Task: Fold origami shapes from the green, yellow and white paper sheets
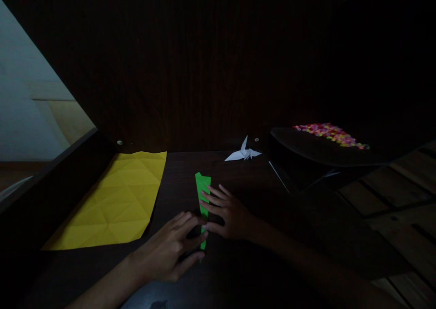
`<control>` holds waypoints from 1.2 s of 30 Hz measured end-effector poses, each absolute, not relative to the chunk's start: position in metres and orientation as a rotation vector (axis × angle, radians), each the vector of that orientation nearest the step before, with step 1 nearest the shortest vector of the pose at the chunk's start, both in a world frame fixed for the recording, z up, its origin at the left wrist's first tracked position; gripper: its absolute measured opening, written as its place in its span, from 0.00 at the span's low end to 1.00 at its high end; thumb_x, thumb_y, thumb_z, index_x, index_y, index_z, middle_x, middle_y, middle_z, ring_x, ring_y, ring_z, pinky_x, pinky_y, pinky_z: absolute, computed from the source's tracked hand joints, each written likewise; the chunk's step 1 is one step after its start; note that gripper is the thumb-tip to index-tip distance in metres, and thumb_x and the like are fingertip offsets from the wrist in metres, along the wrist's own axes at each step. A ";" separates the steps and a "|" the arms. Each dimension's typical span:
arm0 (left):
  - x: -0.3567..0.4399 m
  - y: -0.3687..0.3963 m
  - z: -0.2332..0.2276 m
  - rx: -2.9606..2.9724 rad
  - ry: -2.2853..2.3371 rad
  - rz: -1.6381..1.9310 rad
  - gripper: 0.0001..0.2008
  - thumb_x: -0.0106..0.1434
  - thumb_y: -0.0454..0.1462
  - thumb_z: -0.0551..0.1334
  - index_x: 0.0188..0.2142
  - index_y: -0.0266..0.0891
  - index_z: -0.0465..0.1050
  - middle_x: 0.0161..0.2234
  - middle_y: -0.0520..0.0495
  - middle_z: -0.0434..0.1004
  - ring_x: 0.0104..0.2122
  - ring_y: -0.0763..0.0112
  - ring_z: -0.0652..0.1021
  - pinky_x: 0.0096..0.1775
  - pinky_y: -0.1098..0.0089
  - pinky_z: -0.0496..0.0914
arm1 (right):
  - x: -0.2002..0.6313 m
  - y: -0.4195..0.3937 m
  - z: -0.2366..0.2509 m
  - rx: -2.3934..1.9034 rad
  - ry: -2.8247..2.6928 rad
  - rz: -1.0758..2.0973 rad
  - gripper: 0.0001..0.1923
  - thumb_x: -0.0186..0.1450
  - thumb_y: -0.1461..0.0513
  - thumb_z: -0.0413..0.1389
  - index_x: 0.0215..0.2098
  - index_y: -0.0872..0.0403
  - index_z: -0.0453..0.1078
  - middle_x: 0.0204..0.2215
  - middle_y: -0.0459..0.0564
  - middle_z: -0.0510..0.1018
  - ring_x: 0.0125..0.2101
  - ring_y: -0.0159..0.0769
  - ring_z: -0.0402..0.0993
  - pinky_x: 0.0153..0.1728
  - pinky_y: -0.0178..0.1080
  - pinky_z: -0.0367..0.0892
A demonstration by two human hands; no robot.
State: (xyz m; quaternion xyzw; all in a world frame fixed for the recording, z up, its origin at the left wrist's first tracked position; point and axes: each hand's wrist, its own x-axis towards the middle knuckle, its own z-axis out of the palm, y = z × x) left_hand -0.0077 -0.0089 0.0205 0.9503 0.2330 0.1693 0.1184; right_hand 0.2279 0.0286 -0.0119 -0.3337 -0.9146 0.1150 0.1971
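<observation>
Two hands work at one strip of green paper [203, 195] near the middle of the dark desk [238, 272]. Left hand [172, 250] lies flat with the fingers loosely spread, its fingertips [200, 233] pressing on the lower part of the strip. Right hand [228, 213] is also flat and open, fingers fanned out, their tips resting on the strip's middle. Neither hand is closed around the paper; both only press it against the desk.

The green paper is long and narrow, folded, lying with its length running away from the person. Its upper end is in plain sight, the middle is covered by fingers, and only a sliver shows below the left hand.

One large yellow sheet [116, 204] lies to the left, well apart from the strip, spread flat and marked all over with crease lines. One white paper crane [243, 153] stands at the back of the desk, beyond the right hand.

To the right, a dark raised surface carries a cluster of small bright pieces [329, 134], pink, orange and yellow, too small and blurred to count or identify. Both forearms sink into shadow toward the lower edge, and the panel behind the desk is almost black.
</observation>
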 end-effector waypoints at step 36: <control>-0.009 -0.007 0.022 2.765 0.610 0.467 0.15 0.66 0.36 0.62 0.51 0.42 0.77 0.50 0.40 0.76 0.55 0.55 0.75 0.59 0.51 0.67 | 0.225 0.046 -0.012 -1.038 -2.632 0.232 0.27 0.73 0.59 0.44 0.67 0.64 0.53 0.68 0.60 0.55 0.68 0.44 0.48 0.66 0.56 0.47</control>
